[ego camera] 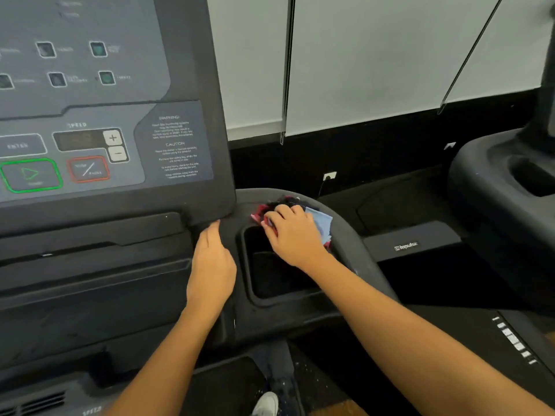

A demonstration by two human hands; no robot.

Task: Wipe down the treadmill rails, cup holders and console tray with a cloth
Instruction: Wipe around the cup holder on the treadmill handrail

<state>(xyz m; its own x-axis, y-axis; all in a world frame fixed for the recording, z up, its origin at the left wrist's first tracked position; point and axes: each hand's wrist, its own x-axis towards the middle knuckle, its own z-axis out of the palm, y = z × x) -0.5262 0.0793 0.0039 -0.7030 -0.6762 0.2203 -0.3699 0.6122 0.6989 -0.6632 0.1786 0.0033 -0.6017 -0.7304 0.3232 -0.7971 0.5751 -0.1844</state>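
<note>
The right hand presses a bunched cloth, patterned red, dark and pale blue, flat against the far rim of the right cup holder, at about one o'clock from the pocket's middle. Its grip is a loose clamp: fingers curled down over the cloth, holding it to the plastic rather than pinching it up. The left hand carries nothing; its grip is fingers laid together and flat, braced on the housing between the console tray and the cup holder, fingertips touching the lower right corner of the control panel at twelve o'clock.

As for progress, I would judge the work to be in the middle of the cup-holder step. The wiping is on the rim, and the dark floor of the pocket looks untouched from here, though it is too shadowed to be sure. The tray at nine o'clock of the left hand shows a few pale specks, so it probably waits its turn. No rail is clearly in view, so I cannot tell how it stands.

Around them: a neighbouring treadmill at three o'clock, well apart, a wall socket with a cable behind, and window blinds above. The overhanging panel corner crowds the rim just beside the cloth, and the braced left hand sits close to the pocket's left edge.
</note>
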